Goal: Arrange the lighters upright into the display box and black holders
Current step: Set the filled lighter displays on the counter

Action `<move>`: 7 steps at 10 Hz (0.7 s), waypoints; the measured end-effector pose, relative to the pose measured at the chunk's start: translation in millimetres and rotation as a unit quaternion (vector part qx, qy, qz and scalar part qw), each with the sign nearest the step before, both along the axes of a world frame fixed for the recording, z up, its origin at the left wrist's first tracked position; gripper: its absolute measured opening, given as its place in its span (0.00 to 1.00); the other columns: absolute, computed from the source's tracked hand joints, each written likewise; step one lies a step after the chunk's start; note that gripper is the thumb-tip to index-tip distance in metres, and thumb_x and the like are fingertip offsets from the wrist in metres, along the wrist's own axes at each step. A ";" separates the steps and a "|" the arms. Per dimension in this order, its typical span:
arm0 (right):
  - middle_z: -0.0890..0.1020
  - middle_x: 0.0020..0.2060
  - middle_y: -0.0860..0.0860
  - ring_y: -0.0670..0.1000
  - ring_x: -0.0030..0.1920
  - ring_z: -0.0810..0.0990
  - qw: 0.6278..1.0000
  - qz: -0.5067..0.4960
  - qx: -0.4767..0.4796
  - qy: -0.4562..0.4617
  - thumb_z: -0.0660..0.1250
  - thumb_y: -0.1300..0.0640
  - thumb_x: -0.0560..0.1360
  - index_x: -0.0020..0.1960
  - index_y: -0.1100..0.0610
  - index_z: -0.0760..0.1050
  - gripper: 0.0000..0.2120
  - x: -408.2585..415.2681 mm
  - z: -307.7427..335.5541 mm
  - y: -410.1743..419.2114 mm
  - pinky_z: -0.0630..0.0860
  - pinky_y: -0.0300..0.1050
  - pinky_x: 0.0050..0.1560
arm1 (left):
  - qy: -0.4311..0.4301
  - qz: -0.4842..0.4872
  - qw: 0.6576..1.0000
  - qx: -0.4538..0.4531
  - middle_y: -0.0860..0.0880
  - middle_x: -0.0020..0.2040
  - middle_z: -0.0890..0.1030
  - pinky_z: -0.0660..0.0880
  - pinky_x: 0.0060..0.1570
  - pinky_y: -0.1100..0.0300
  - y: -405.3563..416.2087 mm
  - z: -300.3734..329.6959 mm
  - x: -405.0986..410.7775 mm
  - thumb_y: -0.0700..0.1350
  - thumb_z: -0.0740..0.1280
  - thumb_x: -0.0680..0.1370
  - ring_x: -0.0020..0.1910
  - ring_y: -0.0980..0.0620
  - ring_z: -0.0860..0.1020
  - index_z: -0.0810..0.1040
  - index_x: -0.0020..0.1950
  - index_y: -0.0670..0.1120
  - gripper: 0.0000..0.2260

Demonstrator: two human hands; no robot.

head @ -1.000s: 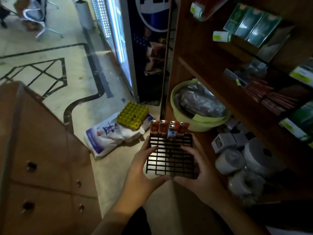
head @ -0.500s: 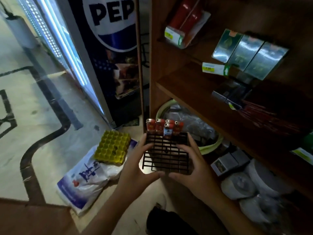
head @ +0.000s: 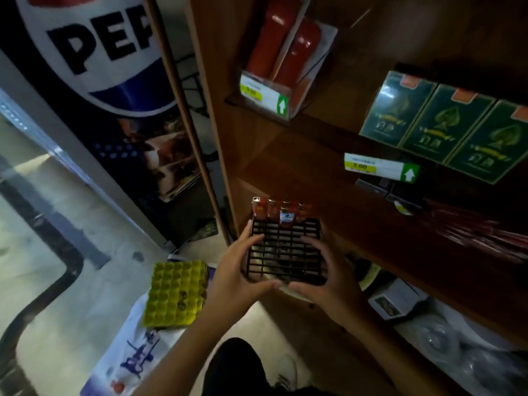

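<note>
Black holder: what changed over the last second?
Both hands, left hand and right hand, lifted the black holder up from the floor area toward the wooden shelf. Unchanged: both hands' hold, and the lighters standing in its far row.

The black holder (head: 284, 250) hides the lower bodies of 4 lighters (head: 278, 210).
</note>
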State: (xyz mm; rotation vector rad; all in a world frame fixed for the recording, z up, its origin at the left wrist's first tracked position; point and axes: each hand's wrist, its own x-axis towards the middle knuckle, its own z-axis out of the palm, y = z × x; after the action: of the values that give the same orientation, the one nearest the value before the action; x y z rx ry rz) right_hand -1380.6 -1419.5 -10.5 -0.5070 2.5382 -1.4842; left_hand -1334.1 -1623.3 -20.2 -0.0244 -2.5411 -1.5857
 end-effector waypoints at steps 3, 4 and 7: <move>0.50 0.74 0.27 0.29 0.71 0.56 0.991 -0.090 0.036 0.093 0.72 0.36 0.65 0.70 0.49 0.68 0.38 -71.1 -17.7 -53.0 0.62 0.23 0.61 | -0.029 -0.102 0.993 -0.048 0.83 0.60 0.58 0.68 0.69 0.50 -62.0 -17.2 -116.1 0.62 0.75 0.65 0.69 0.59 0.65 0.63 0.63 0.76 0.31; 0.51 0.79 0.41 0.42 0.72 0.56 0.979 -0.141 0.121 0.078 0.67 0.30 0.63 0.72 0.44 0.67 0.40 -95.3 -32.0 -64.7 0.56 0.39 0.67 | -0.019 -0.179 0.984 -0.009 0.74 0.64 0.70 0.72 0.67 0.48 -77.4 -18.9 -156.7 0.58 0.75 0.70 0.66 0.64 0.71 0.67 0.66 0.71 0.28; 0.53 0.79 0.45 0.54 0.75 0.59 0.947 -0.214 0.238 0.033 0.62 0.27 0.63 0.71 0.40 0.64 0.39 -134.6 -50.7 -71.9 0.48 0.54 0.73 | -0.077 -0.191 0.958 -0.197 0.53 0.74 0.66 0.59 0.73 0.44 -78.4 -61.8 -238.3 0.70 0.69 0.65 0.74 0.48 0.62 0.61 0.71 0.66 0.38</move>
State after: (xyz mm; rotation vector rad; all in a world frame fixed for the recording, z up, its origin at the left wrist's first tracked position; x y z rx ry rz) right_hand -1515.2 -1491.4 -61.2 0.0761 3.0523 -0.8863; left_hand -1572.4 -1701.7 -82.0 -0.4801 -3.0821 -1.1872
